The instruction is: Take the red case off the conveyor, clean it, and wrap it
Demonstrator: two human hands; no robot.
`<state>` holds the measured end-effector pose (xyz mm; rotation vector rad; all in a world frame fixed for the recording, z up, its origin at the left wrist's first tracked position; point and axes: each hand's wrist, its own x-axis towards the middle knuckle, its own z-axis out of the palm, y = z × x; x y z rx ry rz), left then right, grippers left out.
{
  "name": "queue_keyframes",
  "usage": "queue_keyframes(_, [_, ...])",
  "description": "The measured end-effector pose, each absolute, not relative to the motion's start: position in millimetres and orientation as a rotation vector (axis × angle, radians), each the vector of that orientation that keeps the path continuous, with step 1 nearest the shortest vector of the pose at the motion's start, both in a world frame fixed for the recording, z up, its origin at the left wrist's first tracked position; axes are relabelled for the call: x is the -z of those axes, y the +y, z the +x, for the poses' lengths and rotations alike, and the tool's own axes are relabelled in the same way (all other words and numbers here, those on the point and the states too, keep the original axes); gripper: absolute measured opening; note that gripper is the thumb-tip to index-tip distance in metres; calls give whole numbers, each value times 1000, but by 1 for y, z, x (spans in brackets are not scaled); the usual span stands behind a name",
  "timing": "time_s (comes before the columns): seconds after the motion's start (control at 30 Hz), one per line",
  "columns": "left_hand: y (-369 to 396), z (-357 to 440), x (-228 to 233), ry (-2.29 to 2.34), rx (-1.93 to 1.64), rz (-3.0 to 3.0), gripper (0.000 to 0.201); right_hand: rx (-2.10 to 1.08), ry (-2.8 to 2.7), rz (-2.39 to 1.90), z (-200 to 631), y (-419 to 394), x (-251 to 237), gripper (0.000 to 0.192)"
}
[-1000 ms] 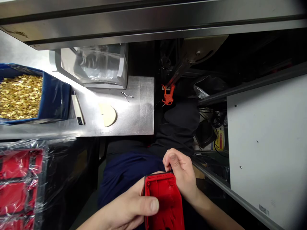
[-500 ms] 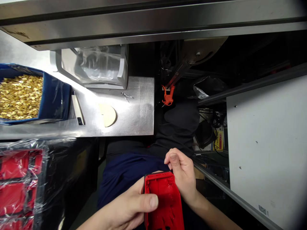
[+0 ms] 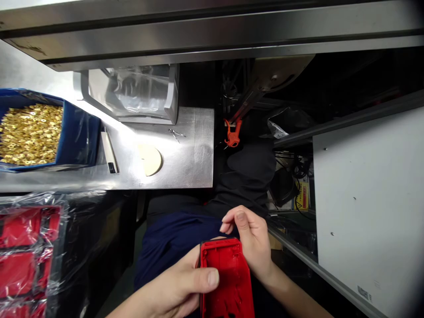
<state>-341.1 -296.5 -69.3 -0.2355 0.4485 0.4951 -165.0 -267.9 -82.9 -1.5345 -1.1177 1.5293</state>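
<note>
the left hand [image 3: 179,289] gripped a red plastic housing [image 3: 225,278] over the person's lap, thumb lying across its open face. the right hand [image 3: 251,243] cupped its far right edge, fingers curled and pinched together just above the top rim.

We see a red plastic housing [image 3: 225,278], open side up, its ribbed inside showing. It sits low over the lap, its far end rounded, its near end cut off by the frame.

My one camera rides on the head, looking steeply down, close over both hands [image 3: 212,265]; the metal bench [image 3: 185,154] lies beyond them, up-frame.
</note>
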Motion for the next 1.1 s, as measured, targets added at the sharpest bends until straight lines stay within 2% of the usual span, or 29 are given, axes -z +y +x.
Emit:
queue_keyframes(0.1, [-297,-342,70,444,-490,-225,66,-1558,-1152,-1479,-161,-269,83,36])
queue_keyframes(0.27, [-297,-346,69,452,-470,-205,65,-1277,-1194,-1617,-155,-263,86,35])
queue_keyframes(0.33, [-296,-347,69,444,-474,-203,67,-1451,-1191,-1533,-155,-257,82,37])
queue_keyframes(0.43, [-295,-349,70,428,-484,-167,69,-1876,-1223,-1291,-157,-249,73,50])
queue_keyframes(0.5, [-295,-352,72,433,-507,-118,70,-1938,-1261,-1268,-158,-247,71,53])
queue_keyframes(0.67, [-299,-367,77,447,-563,-18,70,-1372,-1273,-1666,-155,-228,92,40])
queue_keyframes(0.77, [-304,-376,80,471,-593,12,80,-1283,-1468,-1720,-168,-196,112,19])
queue_keyframes(0.9, [-311,-386,84,478,-605,68,90,-1259,-1746,-1545,-218,-140,138,19])
queue_keyframes(1.1, [-319,-399,88,496,-697,-41,88,-808,-2219,-1679,-291,-72,177,31])
